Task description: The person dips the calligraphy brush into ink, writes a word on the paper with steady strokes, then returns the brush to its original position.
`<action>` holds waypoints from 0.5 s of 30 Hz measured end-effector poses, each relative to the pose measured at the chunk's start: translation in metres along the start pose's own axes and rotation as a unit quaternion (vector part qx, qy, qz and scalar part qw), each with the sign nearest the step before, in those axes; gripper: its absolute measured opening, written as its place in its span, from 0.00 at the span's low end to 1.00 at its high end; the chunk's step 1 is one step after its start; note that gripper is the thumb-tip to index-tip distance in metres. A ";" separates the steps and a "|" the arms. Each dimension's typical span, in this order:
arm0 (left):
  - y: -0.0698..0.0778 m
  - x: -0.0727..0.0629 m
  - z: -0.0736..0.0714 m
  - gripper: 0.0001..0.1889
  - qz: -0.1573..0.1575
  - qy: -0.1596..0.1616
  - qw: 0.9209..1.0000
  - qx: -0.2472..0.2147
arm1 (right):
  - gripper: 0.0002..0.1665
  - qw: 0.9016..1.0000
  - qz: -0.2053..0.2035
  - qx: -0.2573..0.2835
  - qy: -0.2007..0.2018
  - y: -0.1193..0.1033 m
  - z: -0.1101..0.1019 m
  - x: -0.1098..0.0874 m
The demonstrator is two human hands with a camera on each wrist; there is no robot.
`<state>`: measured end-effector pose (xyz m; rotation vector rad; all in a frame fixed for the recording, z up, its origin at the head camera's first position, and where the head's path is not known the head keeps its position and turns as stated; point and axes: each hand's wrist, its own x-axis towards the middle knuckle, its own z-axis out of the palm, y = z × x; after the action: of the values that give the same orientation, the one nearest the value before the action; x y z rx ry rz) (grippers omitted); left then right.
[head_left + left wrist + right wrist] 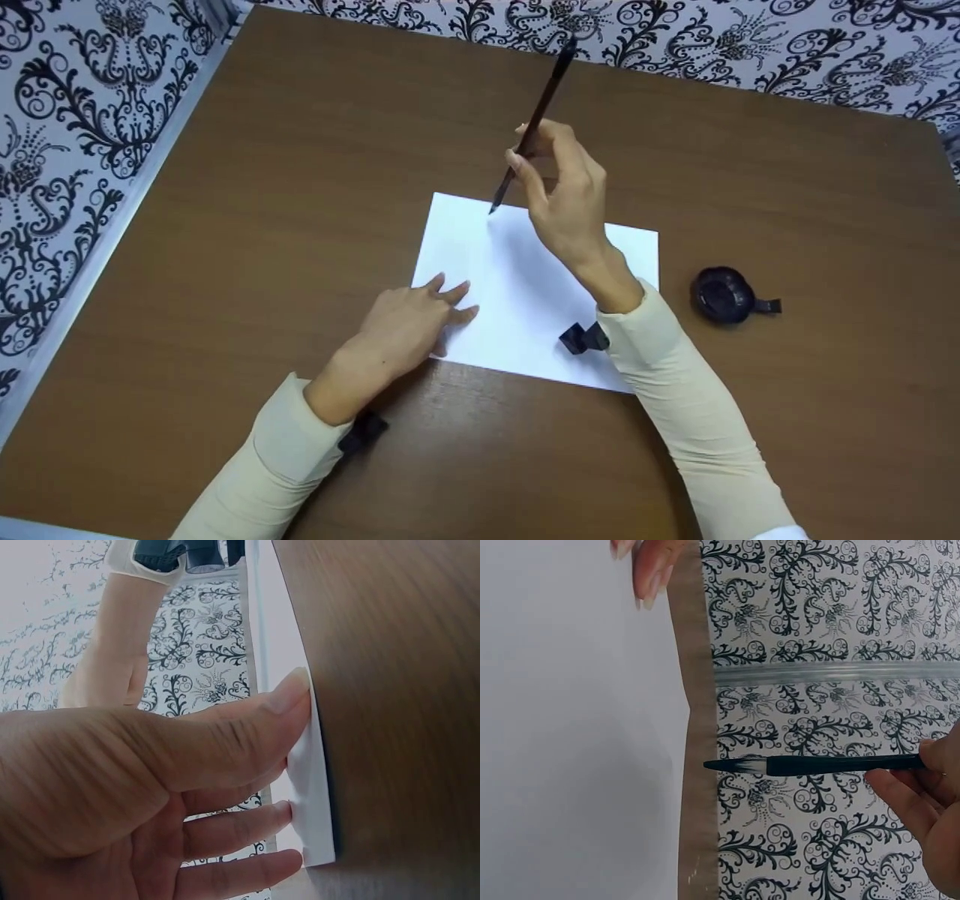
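Note:
A sheet of white paper (525, 330) lies on the brown table. My left hand (405, 322) rests on its near left corner with the fingers spread. In the left wrist view the thumb (289, 694) lies along the paper's edge (311, 787). My right hand (574, 202) pinches a dark paintbrush (544, 101) around its handle, held slanted with the bristles down. The dark bristle tip (724, 765) is at the paper's far edge, and in the right wrist view it appears raised off the sheet.
A small round black dish (724, 295) with a short handle stands right of the paper. Brown table surface (247, 247) surrounds the sheet. Black-and-white patterned covering (90, 135) lies beyond the table's left and far edges. Small black devices (364, 433) sit at both wrists.

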<state>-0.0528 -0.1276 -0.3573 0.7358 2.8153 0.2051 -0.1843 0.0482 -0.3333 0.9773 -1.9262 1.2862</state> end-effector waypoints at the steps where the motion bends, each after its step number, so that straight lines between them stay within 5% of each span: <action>1: 0.000 0.000 0.000 0.30 0.001 0.000 1.000 0.001 | 0.12 1.000 -0.002 -0.001 -0.003 0.001 0.001 -0.001; 15: -0.001 0.001 0.000 0.30 0.010 0.002 1.000 0.012 | 0.13 1.000 -0.028 -0.002 -0.013 0.009 0.006 -0.007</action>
<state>-0.0539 -0.1275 -0.3579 0.7696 2.8201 0.1758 -0.1882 0.0469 -0.3452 1.0432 -1.9064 1.2420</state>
